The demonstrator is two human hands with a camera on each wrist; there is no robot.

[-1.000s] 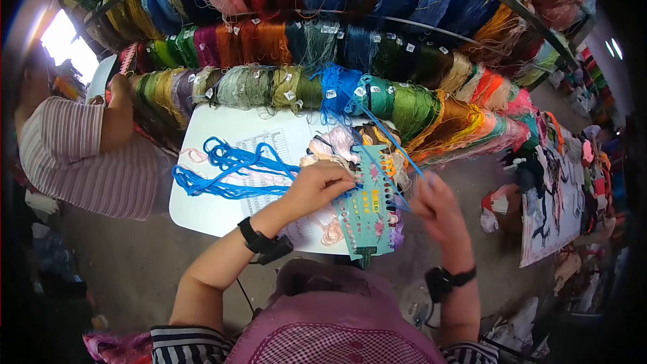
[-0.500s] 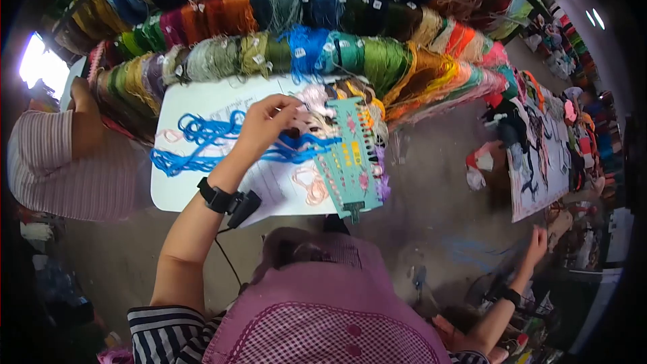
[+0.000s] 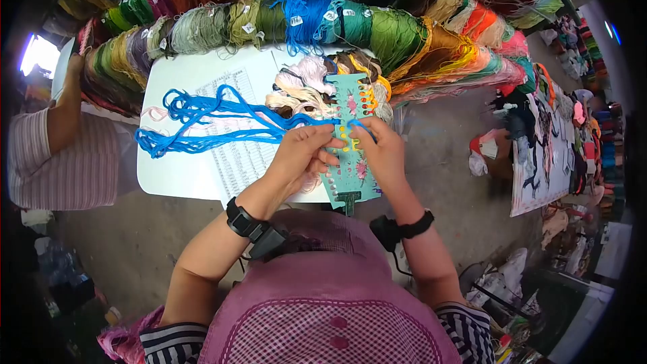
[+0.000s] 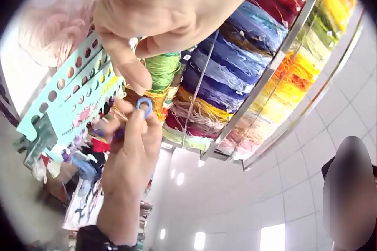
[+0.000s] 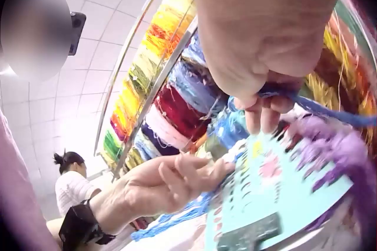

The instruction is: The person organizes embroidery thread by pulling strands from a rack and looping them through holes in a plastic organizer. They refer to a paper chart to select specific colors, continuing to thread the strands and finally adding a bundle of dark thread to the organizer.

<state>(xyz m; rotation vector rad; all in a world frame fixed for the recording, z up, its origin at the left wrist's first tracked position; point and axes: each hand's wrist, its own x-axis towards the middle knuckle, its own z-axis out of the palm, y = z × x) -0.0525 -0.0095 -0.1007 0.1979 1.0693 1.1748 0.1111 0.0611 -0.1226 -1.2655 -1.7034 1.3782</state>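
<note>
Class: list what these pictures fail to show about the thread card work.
Head view: print on the paper chart too small to read.
Head view: right hand hides which card hole takes the blue thread.
Right wrist view: card markings blurred.

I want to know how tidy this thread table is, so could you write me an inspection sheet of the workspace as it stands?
Surface: white table, a printed sheet lying on it.
Job's things: blue thread spread across the table to a teal card with holes.
Clutter: pale thread bundles by the card's top.
Hands: left hand and right hand both pinch the blue thread at the card.
Cables: nothing clearly seen.
Surroundings: rack of coloured skeins behind the table; a person in a striped shirt at its left; goods on the floor at right.
</note>
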